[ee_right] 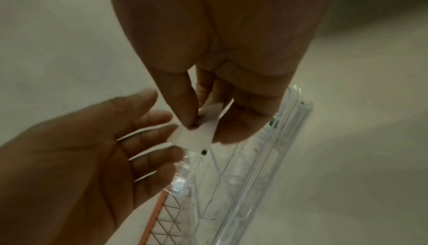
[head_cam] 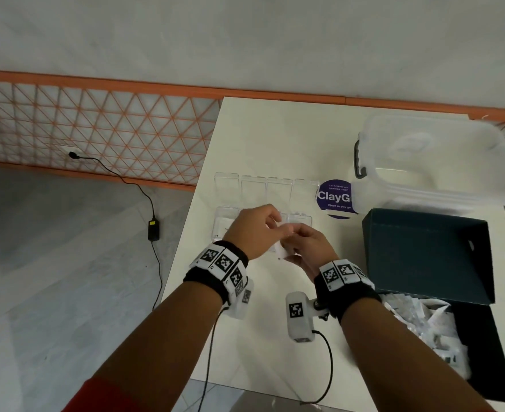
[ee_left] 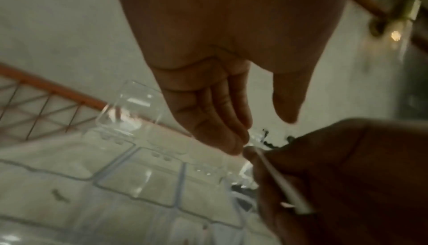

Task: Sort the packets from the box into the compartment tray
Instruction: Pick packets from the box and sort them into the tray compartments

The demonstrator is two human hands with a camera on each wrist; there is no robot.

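The clear compartment tray [head_cam: 227, 185] lies near the white table's [head_cam: 275, 138] left edge, with bare tabletop nearer the person. Both hands meet above it. The right hand [head_cam: 307, 245] pinches 1 white packet [ee_right: 197, 133] between thumb and fingers, its long axis running away from the wrist toward the tray. The left hand [head_cam: 254, 230] has relaxed, straight fingers [ee_right: 150, 133] touching the packet's edge. 4 raised tray lids show. 1 dark box [head_cam: 423, 251] at the right holds many packets, too jumbled to count.
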